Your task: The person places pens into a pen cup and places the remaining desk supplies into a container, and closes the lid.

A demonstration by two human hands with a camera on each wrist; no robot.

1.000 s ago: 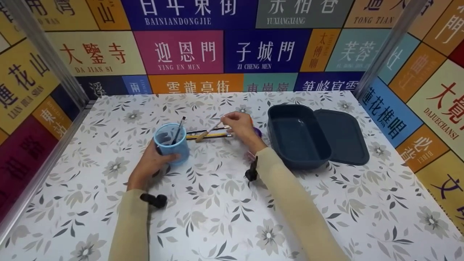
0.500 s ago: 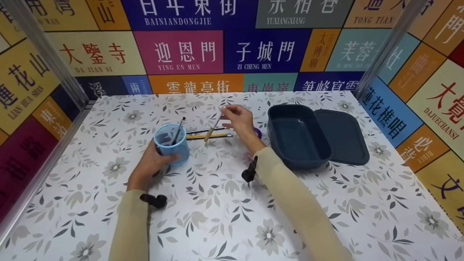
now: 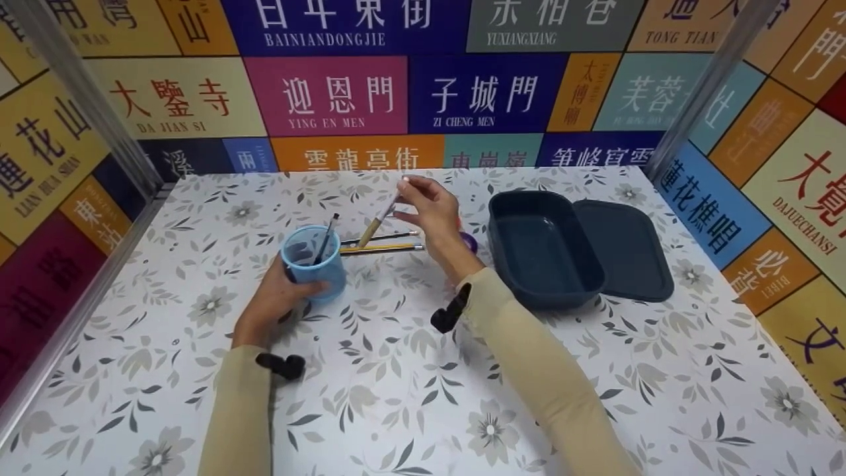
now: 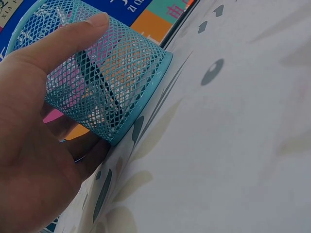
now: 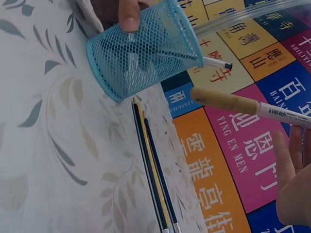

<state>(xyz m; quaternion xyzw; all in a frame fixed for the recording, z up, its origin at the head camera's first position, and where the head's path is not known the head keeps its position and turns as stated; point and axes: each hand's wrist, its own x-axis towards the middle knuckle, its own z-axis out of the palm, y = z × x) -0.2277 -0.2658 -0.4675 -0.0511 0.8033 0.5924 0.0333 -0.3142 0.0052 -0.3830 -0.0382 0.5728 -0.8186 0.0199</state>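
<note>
My left hand [image 3: 274, 294] grips a light blue mesh pen cup [image 4: 114, 73] from its left side, thumb across the front. One dark pen [image 3: 324, 241] leans inside, its end above the rim. With thumb and fingers my right hand [image 3: 429, 208] pinches the white end of a marker [image 3: 380, 221]. Its tan cap end points down and toward the cup. In the right wrist view the marker [image 5: 228, 102] is raised, its cap end apart from the cup's rim. Several pencils [image 3: 390, 248] lie on the table just right of the cup, below the marker.
Right of my right hand stands a deep dark blue box [image 3: 548, 251] without contents, beside its flat lid [image 3: 628, 251]. A round purple object [image 3: 470, 242] sits partly hidden behind my right wrist. Sign-covered panels [image 3: 324, 96] border the flower-patterned table [image 3: 396, 383].
My right hand has lifted the marker up and away from me, and its cap end has swung from low near the pencils to a steeper tilt. The left hand and cup have stayed put.
</note>
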